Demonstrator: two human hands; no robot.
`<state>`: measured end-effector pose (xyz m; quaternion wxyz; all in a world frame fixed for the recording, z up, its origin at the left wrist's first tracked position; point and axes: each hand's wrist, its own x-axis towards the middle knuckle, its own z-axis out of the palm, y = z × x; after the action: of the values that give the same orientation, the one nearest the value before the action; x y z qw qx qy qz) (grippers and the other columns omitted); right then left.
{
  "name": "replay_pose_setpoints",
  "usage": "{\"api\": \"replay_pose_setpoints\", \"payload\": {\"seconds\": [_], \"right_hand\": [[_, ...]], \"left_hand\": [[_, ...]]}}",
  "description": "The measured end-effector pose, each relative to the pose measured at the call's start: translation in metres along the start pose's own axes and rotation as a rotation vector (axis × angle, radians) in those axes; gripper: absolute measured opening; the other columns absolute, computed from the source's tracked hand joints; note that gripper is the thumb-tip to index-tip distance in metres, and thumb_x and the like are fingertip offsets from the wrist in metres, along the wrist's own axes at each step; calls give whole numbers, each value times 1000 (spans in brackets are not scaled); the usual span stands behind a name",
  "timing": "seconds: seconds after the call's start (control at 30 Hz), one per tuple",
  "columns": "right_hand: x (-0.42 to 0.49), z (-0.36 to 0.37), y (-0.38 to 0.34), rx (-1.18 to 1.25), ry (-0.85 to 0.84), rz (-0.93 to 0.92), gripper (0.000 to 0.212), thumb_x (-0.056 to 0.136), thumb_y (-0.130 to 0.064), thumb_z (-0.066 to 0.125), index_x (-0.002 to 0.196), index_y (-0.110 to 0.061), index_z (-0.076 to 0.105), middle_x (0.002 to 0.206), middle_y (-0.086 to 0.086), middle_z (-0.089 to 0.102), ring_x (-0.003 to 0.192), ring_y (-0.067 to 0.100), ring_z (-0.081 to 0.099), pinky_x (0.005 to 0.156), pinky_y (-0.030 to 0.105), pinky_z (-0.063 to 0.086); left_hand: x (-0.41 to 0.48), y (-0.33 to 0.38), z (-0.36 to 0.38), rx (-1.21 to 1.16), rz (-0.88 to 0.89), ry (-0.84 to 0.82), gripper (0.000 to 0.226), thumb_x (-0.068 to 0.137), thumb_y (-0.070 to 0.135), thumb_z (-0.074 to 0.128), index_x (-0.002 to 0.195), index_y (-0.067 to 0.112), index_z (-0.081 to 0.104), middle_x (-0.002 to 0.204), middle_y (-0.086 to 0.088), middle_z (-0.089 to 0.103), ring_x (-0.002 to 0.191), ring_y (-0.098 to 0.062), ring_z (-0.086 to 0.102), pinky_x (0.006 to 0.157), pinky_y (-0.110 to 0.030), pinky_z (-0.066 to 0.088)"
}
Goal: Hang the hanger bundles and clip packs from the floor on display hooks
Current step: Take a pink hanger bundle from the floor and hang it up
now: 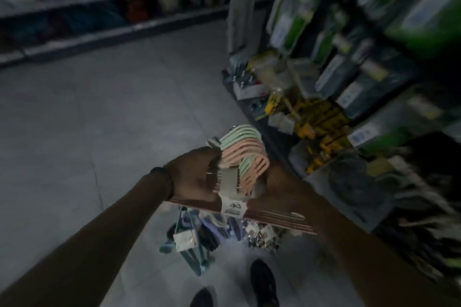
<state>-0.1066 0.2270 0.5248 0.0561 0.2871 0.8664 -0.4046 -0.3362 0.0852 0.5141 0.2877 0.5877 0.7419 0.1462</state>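
Note:
I hold a bundle of pink and green hangers (pixel 243 154) at waist height, hooks up, with a paper band and a white tag round its neck. My left hand (pixel 194 177) grips the bundle's left side and my right hand (pixel 282 187) grips its right side near the hooks. On the floor below lie a teal hanger bundle (pixel 192 249) with a white label, dark blue bundles (pixel 224 227) and packs of small clips (pixel 262 234). The frame is blurred.
A display rack (pixel 349 82) of hanging packaged goods fills the right side, with yellow items low down. Shelves (pixel 99 20) run along the far left. Grey tiled floor (pixel 112 119) lies between. My two dark shoes (pixel 264 281) stand near the pile.

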Motion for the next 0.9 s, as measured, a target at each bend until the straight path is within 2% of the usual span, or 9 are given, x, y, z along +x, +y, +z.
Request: {"api": "replay_pose_setpoints", "payload": {"seconds": [0.13,0.27,0.37,0.43,0.53,0.6,0.7,0.8,0.9], "right_hand": [[-108,-46,-27,392,352,178,78,57,-32,94,128,-20,65,119,-9,72,111,15,69,91,31,55],[-205,-81,-55,852,716,148,56,59,-3,82,112,8,66,106,25,77,97,48,74,77,49,63],[-268,-101,-67,1036,917,86,51,55,-11,77,105,-1,74,104,27,77,93,46,75,79,52,59],[-310,-113,-73,1087,998,61,46,60,-13,73,105,-1,75,107,27,76,95,42,75,84,53,56],[-374,-132,-76,1062,1040,46,67,65,-25,76,124,7,67,121,29,72,115,49,68,102,64,51],[-419,-149,-78,979,1088,85,55,75,-27,77,123,0,71,122,21,75,117,42,70,104,62,52],[-494,-178,-81,619,1152,272,22,98,-35,67,111,-23,80,111,-3,81,101,15,76,90,38,58],[-567,-206,-90,-55,1151,630,44,98,-64,50,107,-29,75,91,-9,77,81,10,72,72,34,59],[-630,-245,-107,-521,1341,763,44,94,-65,46,96,-27,68,79,-10,67,71,12,66,60,33,59]], "left_hand": [[-30,125,-64,171,211,518,87,66,52,74,146,25,53,145,-5,55,139,-32,48,116,-50,39],[-73,242,-34,-565,227,902,76,72,16,82,138,9,46,140,-2,48,135,-18,48,113,-43,44],[-82,320,-21,-1075,126,593,87,78,21,91,143,12,32,122,25,64,106,12,62,94,-25,56],[-75,363,-20,-1307,125,295,97,72,39,93,150,13,42,131,3,70,113,-13,69,96,-40,59],[-75,432,-19,-1431,241,-133,30,82,39,84,105,19,82,107,-17,78,97,-39,70,85,-51,56],[-78,481,-14,-1428,237,-113,12,78,24,82,84,13,82,90,-20,77,83,-39,72,71,-46,59],[-85,557,-6,-1425,239,-42,46,72,25,81,100,-11,71,85,-28,70,75,-40,70,70,-50,57],[-93,629,2,-1351,305,20,22,80,14,79,88,-4,69,71,-19,66,53,-26,67,50,-32,55],[-99,695,12,-1317,390,28,16,81,13,80,84,3,68,71,-18,69,59,-30,69,54,-38,59]]}}
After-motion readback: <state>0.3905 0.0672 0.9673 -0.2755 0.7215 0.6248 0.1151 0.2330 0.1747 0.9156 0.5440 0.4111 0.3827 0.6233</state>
